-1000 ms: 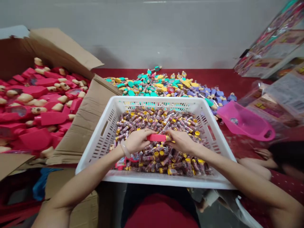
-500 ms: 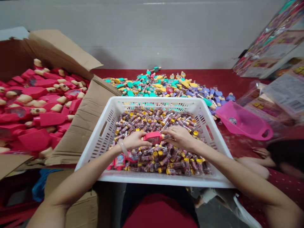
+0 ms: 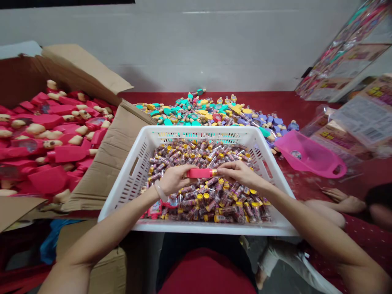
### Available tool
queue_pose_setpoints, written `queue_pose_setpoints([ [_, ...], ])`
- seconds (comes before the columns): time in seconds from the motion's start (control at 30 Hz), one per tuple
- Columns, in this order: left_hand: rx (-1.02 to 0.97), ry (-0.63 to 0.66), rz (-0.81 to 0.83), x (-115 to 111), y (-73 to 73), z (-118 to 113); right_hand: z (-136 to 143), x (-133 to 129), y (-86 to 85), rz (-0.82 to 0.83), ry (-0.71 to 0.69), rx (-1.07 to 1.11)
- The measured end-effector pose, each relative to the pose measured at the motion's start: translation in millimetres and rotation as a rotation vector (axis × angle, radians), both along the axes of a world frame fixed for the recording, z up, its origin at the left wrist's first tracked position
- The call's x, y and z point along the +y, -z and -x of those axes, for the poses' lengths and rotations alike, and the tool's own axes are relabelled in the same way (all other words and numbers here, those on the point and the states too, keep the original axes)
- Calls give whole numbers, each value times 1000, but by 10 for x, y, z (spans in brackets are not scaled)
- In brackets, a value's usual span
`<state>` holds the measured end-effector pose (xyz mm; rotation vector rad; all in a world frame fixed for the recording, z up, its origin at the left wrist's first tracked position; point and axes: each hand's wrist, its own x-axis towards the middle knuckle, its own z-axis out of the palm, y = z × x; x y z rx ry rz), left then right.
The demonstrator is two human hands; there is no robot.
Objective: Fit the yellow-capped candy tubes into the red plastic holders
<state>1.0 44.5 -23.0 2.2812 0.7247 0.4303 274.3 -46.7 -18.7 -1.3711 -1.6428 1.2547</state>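
A white slotted basket sits in front of me, filled with several small yellow-capped candy tubes. Over its middle, my left hand grips one end of a red toy piece. My right hand pinches a candy tube at the piece's other end, against it. A few finished red toys lie in the basket's near left corner, under my left wrist.
An open cardboard box at left holds several red toy pieces. Beyond the basket lies a heap of teal, yellow and purple toys on red cloth. A pink scoop and printed packaging lie at right. Another person's hand rests at right.
The red piece turned from tilted to level between my hands and lifted slightly. My head view shifted a little; the other person's hand edged left.
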Motion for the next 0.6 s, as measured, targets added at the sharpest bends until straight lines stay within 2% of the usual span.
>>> queue_pose_setpoints([
  [0.03,-46,-42,-132,0,2,0,3,2,5,69,4,32],
  [0.07,-58,-58,-183,2,3,-1,6,7,10,82,10,46],
  [0.1,-36,-48,-144,8,2,-3,9,12,15,31,22,35],
  [0.2,129,65,272,32,3,-5,15,25,34,-308,63,-91],
  [0.23,160,90,362,36,9,-5,15,29,48,-369,62,-122],
  [0.27,149,88,364,37,18,-6,13,34,67,-364,63,-131],
  [0.3,102,59,282,36,29,-7,11,40,90,-303,73,-121],
  [0.37,-29,-28,9,30,48,-9,8,53,133,-145,116,-82],
  [0.4,-64,-55,-85,30,52,-9,9,57,145,-107,131,-70],
  [0.43,-60,-59,-108,34,53,-9,13,56,146,-116,127,-69],
  [0.53,67,28,119,61,49,-1,33,34,107,-310,47,-115],
  [0.6,87,63,193,70,58,5,42,20,86,-332,14,-120],
])
